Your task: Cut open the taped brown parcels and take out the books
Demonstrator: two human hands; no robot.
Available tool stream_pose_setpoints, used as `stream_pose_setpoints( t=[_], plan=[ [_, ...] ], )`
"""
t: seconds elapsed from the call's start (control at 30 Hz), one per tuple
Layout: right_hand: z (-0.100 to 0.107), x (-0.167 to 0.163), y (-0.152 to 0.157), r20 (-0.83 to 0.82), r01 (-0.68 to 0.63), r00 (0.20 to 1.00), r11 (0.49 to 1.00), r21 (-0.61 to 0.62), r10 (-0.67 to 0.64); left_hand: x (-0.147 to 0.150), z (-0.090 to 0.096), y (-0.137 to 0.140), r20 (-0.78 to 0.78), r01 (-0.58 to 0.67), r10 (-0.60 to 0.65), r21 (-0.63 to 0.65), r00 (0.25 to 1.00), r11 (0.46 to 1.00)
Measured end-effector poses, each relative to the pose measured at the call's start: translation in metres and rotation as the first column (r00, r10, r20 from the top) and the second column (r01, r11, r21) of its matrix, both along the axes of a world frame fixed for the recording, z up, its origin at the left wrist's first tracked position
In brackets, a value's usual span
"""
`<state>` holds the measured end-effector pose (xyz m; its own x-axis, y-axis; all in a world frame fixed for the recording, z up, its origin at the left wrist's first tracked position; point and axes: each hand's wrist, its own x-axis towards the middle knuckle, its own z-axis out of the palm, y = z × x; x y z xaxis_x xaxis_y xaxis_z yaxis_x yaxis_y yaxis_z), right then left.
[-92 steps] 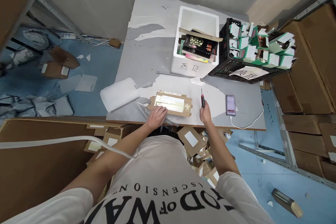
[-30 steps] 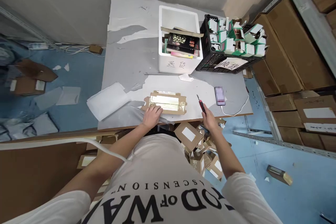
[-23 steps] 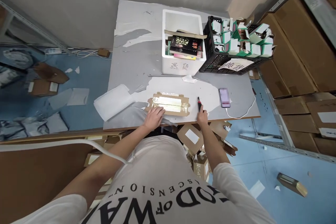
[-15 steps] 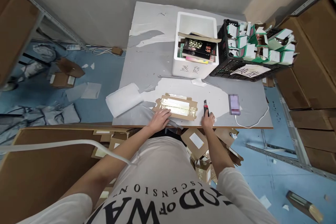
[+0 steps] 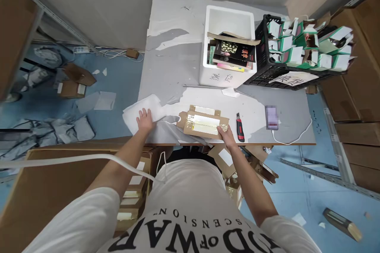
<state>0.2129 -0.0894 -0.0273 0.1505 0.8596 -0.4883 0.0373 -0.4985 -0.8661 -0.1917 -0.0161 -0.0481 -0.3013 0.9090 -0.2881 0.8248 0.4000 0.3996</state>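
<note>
My left hand (image 5: 145,120) lies with its fingers spread on a folded white sheet of soft wrapping (image 5: 133,114) at the table's left front. A flattish cardboard box (image 5: 190,126) with white labels and shiny tape is in front of me, its end flaps sticking out. At its right front corner my right hand (image 5: 227,134) grips it, thumb on top and the other fingers partly hidden. A red and black utility knife (image 5: 240,128) rests on the table just right of that hand, touched by neither hand.
Behind the work area stand a white foam box (image 5: 204,75) holding books and a black crate (image 5: 261,47) of green and white cartons. A phone (image 5: 271,118) on a cable lies at the right. Cardboard boxes (image 5: 133,201) fill the space below the table's front edge.
My right hand has let go of the utility knife and taken hold of the cardboard box. My left hand has left the box and moved left onto the white wrapping.
</note>
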Motion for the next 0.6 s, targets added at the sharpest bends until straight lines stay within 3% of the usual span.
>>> stream_pose_setpoints(
  t=[0.07, 0.13, 0.2, 0.3, 0.33, 0.4, 0.43, 0.47, 0.6],
  plan=[
    [-0.001, 0.001, -0.001, 0.006, 0.002, 1.0, 1.0, -0.026, -0.002, -0.012, -0.008, 0.005, 0.07, -0.061, 0.066, -0.07, 0.995, 0.996],
    [-0.003, 0.001, -0.001, -0.007, 0.018, 1.0, 0.999, -0.044, -0.018, -0.005, -0.011, 0.003, 0.112, -0.105, 0.112, -0.066, 0.987, 0.992],
    [-0.004, -0.001, -0.002, -0.039, 0.044, 0.998, 0.998, -0.049, -0.046, 0.02, -0.009, -0.007, 0.166, -0.115, 0.122, -0.048, 0.979, 0.992],
    [-0.002, -0.005, -0.004, -0.068, 0.08, 0.994, 0.996, -0.045, -0.083, 0.076, -0.002, -0.032, 0.415, -0.034, 0.066, -0.084, 0.908, 0.996],
    [0.0, -0.006, -0.005, -0.072, 0.086, 0.993, 0.995, -0.042, -0.089, 0.094, 0.001, -0.04, 0.603, 0.01, 0.055, -0.103, 0.796, 0.995],
    [0.007, -0.007, -0.008, -0.074, 0.099, 0.992, 0.995, -0.03, -0.101, 0.121, 0.009, -0.054, 0.817, 0.0, 0.081, -0.098, 0.57, 0.995],
    [0.012, -0.005, -0.01, -0.078, 0.104, 0.991, 0.994, -0.017, -0.105, 0.129, 0.014, -0.058, 0.865, -0.001, 0.079, -0.091, 0.495, 0.996],
    [0.018, -0.003, -0.014, -0.083, 0.111, 0.99, 0.994, 0.001, -0.11, 0.133, 0.02, -0.061, 0.882, -0.001, 0.065, -0.073, 0.467, 0.997],
    [0.047, 0.019, -0.057, -0.032, 0.185, 0.983, 0.976, 0.118, -0.183, 0.139, 0.051, -0.06, 0.805, 0.084, -0.108, 0.073, 0.584, 0.994]
  ],
)
